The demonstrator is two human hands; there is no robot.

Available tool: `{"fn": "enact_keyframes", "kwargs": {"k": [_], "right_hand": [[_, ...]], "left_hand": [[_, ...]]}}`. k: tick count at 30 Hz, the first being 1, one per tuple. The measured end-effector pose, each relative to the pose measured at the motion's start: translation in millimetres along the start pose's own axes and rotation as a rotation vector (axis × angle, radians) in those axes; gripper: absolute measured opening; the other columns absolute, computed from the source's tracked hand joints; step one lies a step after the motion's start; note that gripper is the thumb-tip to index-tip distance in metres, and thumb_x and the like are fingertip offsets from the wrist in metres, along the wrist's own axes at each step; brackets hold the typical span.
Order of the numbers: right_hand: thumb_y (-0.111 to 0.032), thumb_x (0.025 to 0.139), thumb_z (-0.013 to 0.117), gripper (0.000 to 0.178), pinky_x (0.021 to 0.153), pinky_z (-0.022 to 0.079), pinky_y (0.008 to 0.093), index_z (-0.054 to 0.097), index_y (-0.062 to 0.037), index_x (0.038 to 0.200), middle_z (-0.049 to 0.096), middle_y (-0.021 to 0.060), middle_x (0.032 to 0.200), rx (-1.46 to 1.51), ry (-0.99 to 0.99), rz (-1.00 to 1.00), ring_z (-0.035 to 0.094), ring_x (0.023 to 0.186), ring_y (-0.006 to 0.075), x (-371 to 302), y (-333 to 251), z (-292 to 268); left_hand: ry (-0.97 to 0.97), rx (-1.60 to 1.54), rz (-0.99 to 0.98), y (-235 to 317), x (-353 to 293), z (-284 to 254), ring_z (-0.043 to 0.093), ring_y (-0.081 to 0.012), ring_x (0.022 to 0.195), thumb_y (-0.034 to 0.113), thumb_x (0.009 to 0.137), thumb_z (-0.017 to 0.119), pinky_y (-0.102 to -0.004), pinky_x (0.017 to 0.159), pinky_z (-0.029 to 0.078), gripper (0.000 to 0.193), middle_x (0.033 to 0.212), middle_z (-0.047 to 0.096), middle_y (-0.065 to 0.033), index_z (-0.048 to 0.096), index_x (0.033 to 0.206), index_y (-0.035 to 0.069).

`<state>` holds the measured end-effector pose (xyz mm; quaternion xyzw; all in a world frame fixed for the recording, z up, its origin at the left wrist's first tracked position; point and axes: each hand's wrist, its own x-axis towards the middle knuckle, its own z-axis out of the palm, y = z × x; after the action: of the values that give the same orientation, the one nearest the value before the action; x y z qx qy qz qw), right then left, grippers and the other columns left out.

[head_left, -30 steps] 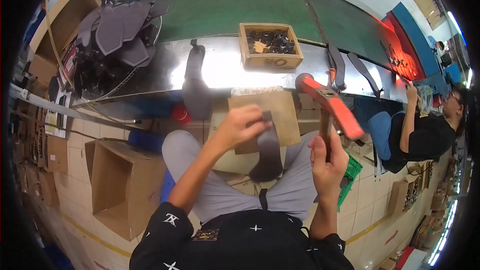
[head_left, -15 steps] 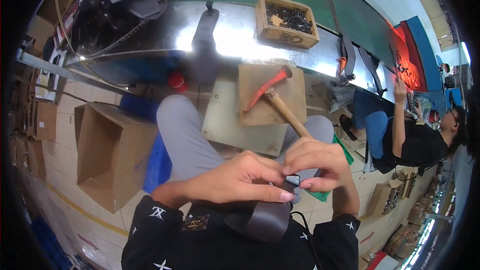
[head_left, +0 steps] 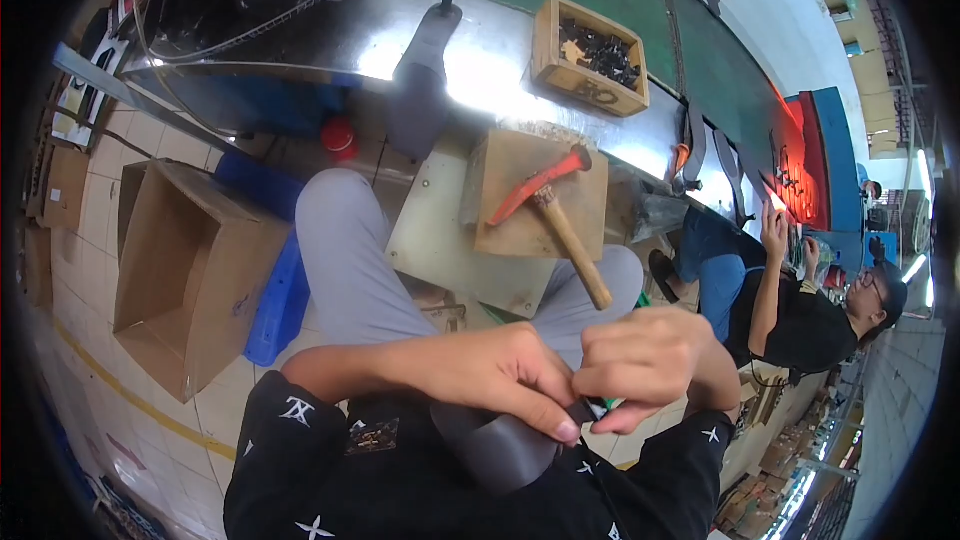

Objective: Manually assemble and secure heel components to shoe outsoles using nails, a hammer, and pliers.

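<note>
A dark grey flat strap [head_left: 505, 452] curves down in front of my black shirt. My left hand [head_left: 485, 372] is closed on it near its end, thumb on top. My right hand [head_left: 642, 365] has its fingers curled and thumb pressed at that same end, against a small dark piece with a bright face [head_left: 592, 407]; the fingers hide most of it. Beyond my hands, a red-headed hammer [head_left: 545, 185] with a wooden handle lies on a tan block [head_left: 512, 155] between my knees. Its handle end points toward my right hand.
On the metal-edged bench stand a wooden box [head_left: 590, 98] of small black parts and a similar grey strap [head_left: 422, 70] overhanging the edge. Left are a cardboard box [head_left: 160, 310], a blue crate [head_left: 275, 305] and a red container [head_left: 340, 138]. A co-worker [head_left: 810, 315] sits at right.
My right hand has lifted off the hammer handle's end and curled tighter at the strap's end. My left hand keeps its hold. The view has shifted slightly.
</note>
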<state>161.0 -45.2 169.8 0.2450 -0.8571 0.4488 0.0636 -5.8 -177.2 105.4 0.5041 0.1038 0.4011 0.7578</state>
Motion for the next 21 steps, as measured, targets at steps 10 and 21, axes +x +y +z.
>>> {"fn": "enact_keyframes", "kwargs": {"k": [10, 21], "right_hand": [[-0.027, 0.096, 0.061, 0.026, 0.061, 0.050, 0.0413, 0.054, -0.0023, 0.092, 0.050, 0.0132, 0.085, -0.096, 0.108, 0.192, 0.056, 0.075, 0.0315, -35, 26, -1], [-0.031, 0.098, 0.055, 0.035, 0.072, 0.050, 0.0471, 0.066, 0.0028, 0.099, 0.066, 0.0207, 0.082, -1.108, 1.594, 1.271, 0.064, 0.079, 0.0402, -306, 82, -72]], "left_hand": [[0.106, 0.444, -0.084, 15, 17, -37, 0.067, -0.0259, 0.078, 0.018, 0.091, 0.068, -0.0342, 0.068, 0.049, 0.022, 0.084, 0.069, -0.0146, 0.071, 0.086, -0.003], [1.225, 1.461, 0.009, 109, -17, -272, 0.057, -0.0319, 0.122, 0.021, 0.092, 0.067, -0.0350, 0.104, 0.042, 0.054, 0.131, 0.060, -0.0242, 0.052, 0.136, -0.007]]}}
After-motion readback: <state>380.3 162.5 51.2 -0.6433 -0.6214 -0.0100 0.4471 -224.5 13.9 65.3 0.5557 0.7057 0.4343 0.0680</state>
